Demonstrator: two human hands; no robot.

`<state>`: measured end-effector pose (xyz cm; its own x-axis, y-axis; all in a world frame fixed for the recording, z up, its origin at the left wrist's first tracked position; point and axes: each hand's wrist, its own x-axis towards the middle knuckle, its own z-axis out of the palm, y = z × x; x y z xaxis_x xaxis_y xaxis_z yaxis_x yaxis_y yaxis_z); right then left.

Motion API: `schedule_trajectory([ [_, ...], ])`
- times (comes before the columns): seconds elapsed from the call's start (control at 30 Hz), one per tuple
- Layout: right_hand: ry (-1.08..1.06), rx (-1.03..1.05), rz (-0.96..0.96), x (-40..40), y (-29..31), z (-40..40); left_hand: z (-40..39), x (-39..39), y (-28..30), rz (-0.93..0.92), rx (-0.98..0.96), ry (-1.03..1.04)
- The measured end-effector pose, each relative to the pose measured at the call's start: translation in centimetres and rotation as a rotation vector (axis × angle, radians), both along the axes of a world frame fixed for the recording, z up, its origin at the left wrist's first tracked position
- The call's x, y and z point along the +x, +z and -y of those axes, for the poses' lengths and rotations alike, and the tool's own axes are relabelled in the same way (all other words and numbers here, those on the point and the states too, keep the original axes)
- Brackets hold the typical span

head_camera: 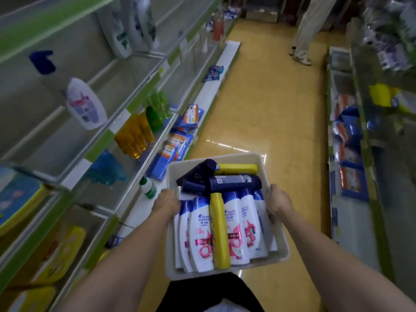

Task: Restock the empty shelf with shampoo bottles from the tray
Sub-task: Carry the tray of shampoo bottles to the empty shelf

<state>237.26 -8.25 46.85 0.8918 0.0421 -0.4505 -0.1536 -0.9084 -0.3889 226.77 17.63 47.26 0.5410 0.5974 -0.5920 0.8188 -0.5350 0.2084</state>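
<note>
Shop shelves run along the left, over a shiny yellow floor. Both hands carry the tray of shampoo bottles down the aisle. The left hand and right hand curl their fingers round its side walls. The bottles lie flat, mostly caps pointing away. I think the tray must be put down next, so one hand can pick.

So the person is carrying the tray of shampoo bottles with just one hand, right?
Not quite. The head view shows both hands carrying the tray of shampoo bottles: the left hand grips its left edge and the right hand its right edge.
</note>
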Motion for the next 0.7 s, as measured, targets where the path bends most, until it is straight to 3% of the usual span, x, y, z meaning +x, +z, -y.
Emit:
schedule_trajectory([
  [0.7, 0.090, 0.008, -0.047, 51.6, -0.4, -4.4, -3.6, 49.7, 0.3, -0.071, -0.011, -0.031],
])
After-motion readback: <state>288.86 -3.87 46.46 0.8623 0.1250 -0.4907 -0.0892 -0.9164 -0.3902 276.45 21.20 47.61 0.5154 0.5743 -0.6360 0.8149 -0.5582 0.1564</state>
